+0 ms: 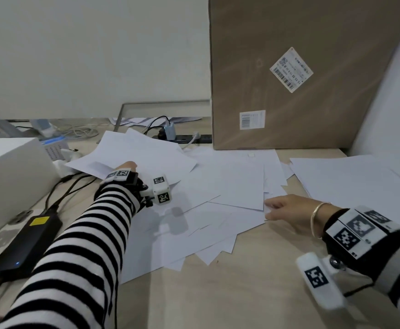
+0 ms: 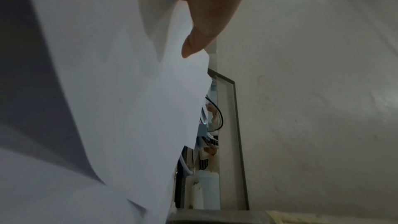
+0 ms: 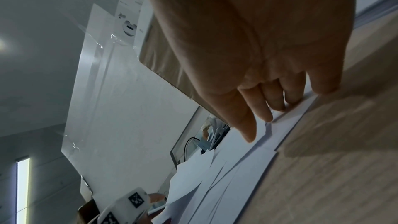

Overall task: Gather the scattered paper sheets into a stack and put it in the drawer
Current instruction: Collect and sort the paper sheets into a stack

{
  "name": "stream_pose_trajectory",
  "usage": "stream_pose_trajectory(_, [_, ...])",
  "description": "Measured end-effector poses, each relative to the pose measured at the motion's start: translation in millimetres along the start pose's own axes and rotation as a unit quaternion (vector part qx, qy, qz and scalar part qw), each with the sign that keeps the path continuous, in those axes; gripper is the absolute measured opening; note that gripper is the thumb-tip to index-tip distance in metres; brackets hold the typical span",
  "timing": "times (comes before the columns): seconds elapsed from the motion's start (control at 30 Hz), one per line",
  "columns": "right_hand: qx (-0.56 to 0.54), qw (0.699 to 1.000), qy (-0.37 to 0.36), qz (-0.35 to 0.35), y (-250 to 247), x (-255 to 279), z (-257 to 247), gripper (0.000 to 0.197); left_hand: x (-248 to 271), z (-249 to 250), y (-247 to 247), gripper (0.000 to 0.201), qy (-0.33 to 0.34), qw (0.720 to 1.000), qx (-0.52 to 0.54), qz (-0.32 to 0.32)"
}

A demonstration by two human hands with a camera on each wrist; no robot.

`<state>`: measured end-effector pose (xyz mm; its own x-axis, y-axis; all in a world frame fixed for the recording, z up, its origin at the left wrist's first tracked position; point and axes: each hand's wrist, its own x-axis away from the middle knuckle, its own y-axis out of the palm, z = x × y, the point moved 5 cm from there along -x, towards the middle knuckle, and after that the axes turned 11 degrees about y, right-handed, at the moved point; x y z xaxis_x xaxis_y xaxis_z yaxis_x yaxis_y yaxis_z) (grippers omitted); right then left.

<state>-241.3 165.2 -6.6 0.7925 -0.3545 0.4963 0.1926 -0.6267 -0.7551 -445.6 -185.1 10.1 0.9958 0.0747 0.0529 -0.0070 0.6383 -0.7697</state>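
Head view shows many paper sheets, too overlapped to count, on one wooden desk by a white wall. Left hand fingers pinch some sheets; right hand fingers lie flat on others.

The left arm, in a black-and-white striped sleeve, reaches far and left across the bench. Its hand, the left grip, pinches the near edge of a raised sheaf of white paper sheets, the thumb lying on top. The right arm comes in from the near right, a thin pale bangle on the wrist. The right grip is palm down, its straight fingers pressing on the flat sheets.
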Motion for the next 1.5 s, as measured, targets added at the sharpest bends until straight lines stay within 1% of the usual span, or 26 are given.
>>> stream_pose_trajectory(0.03, [0.011, 1.000, -0.004, -0.003, 0, -6, 2, 0.025, -7, 3, 0, 0.059, 0.017, 0.997, -0.073, 0.013])
stream_pose_trajectory(0.07, [0.027, 1.000, 0.000, -0.004, -1, -8, 3, 0.043, -8, 3, 1, 0.055, 0.009, 0.997, -0.074, 0.013])
stream_pose_trajectory(0.1, [0.034, 0.999, 0.003, -0.007, 0, -9, 3, 0.050, -16, -2, -1, 0.051, -0.012, 0.996, -0.087, 0.018])
stream_pose_trajectory(0.13, [0.037, 0.999, 0.000, -0.010, 0, -13, 4, 0.051, -13, -1, 0, 0.048, -0.005, 0.994, -0.108, 0.014])
stream_pose_trajectory(0.17, [0.039, 0.999, -0.006, -0.014, 0, -14, 6, 0.051, -14, 3, 4, 0.045, 0.024, 0.985, -0.170, -0.009])
stream_pose_trajectory(0.2, [0.038, 0.999, -0.009, -0.022, -1, -11, 4, 0.053, -16, 5, 8, 0.044, 0.033, 0.982, -0.182, -0.045])
stream_pose_trajectory(0.3, [0.025, 0.999, -0.018, -0.037, -1, -14, 4, 0.059, -24, 3, 18, 0.048, 0.030, 0.972, -0.212, -0.100])
stream_pose_trajectory(0.47, [0.014, 0.999, -0.022, -0.027, -1, -12, 1, 0.053, -15, 9, 17, 0.048, 0.045, 0.951, -0.292, -0.087])
stream_pose_trajectory(0.53, [0.020, 0.999, -0.023, -0.030, 1, -8, 0, 0.056, -15, 8, 17, 0.046, 0.038, 0.953, -0.290, -0.078])
stream_pose_trajectory(0.6, [0.047, 0.998, -0.027, -0.036, 3, -9, -1, 0.062, -15, 10, 13, 0.044, 0.032, 0.961, -0.268, -0.051])
stream_pose_trajectory(0.67, [0.086, 0.995, -0.031, -0.043, 6, -7, -1, 0.067, -22, 15, 12, 0.042, 0.048, 0.968, -0.241, -0.052])
stream_pose_trajectory(0.73, [0.103, 0.993, -0.037, -0.053, 10, -5, 0, 0.069, -33, 18, 14, 0.045, 0.037, 0.984, -0.168, -0.051])
stream_pose_trajectory(0.8, [0.102, 0.991, -0.047, -0.067, 15, -2, -1, 0.071, -35, 21, 16, 0.056, 0.006, 0.998, -0.033, -0.059])
stream_pose_trajectory(0.9, [0.108, 0.990, -0.061, -0.071, 20, 2, -5, 0.071, -29, 20, 9, 0.072, -0.021, 0.998, 0.040, -0.040])
stream_pose_trajectory(0.93, [0.109, 0.989, -0.066, -0.071, 20, 4, -6, 0.069, -23, 18, 4, 0.064, -0.020, 0.998, 0.033, -0.042])
stream_pose_trajectory(1.0, [0.081, 0.991, -0.072, -0.079, 21, 7, -7, 0.065, -17, 5, -4, 0.025, -0.038, 0.997, -0.009, -0.069])
stream_pose_trajectory(1.03, [0.054, 0.993, -0.070, -0.080, 20, 7, -7, 0.061, -18, -3, -7, 0.031, -0.047, 0.995, -0.020, -0.089])
stream_pose_trajectory(1.07, [0.025, 0.994, -0.066, -0.078, 20, 8, -6, 0.058, -14, -10, -10, 0.047, -0.064, 0.992, -0.018, -0.103])
stream_pose_trajectory(1.1, [-0.001, 0.995, -0.062, -0.074, 19, 8, -4, 0.056, -8, -20, -14, 0.054, -0.072, 0.991, -0.022, -0.110])
stream_pose_trajectory(1.2, [-0.045, 0.995, -0.050, -0.068, 22, 9, -2, 0.058, -15, -39, -22, 0.048, -0.078, 0.994, 0.037, -0.066])
stream_pose_trajectory(1.27, [-0.054, 0.995, -0.043, -0.070, 24, 10, -2, 0.060, -40, -65, -23, 0.062, -0.081, 0.991, 0.085, -0.067])
stream_pose_trajectory(1.3, [-0.055, 0.995, -0.040, -0.071, 25, 9, -1, 0.061, -53, -81, -21, 0.077, -0.086, 0.990, 0.098, -0.059])
stream_pose_trajectory(1.33, [-0.058, 0.995, -0.036, -0.072, 26, 9, -1, 0.062, -48, -87, -22, 0.085, -0.098, 0.988, 0.111, -0.053])
stream_pose_trajectory(1.37, [-0.061, 0.995, -0.034, -0.074, 26, 7, 0, 0.063, -38, -84, -24, 0.075, -0.102, 0.984, 0.138, -0.048])
stream_pose_trajectory(1.43, [-0.065, 0.994, -0.031, -0.077, 27, 9, 0, 0.063, 6, -67, -27, 0.041, -0.105, 0.979, 0.157, -0.077])
stream_pose_trajectory(1.5, [-0.076, 0.993, -0.038, -0.075, 28, 11, 0, 0.060, 23, -70, -23, 0.035, -0.116, 0.975, 0.157, -0.101])
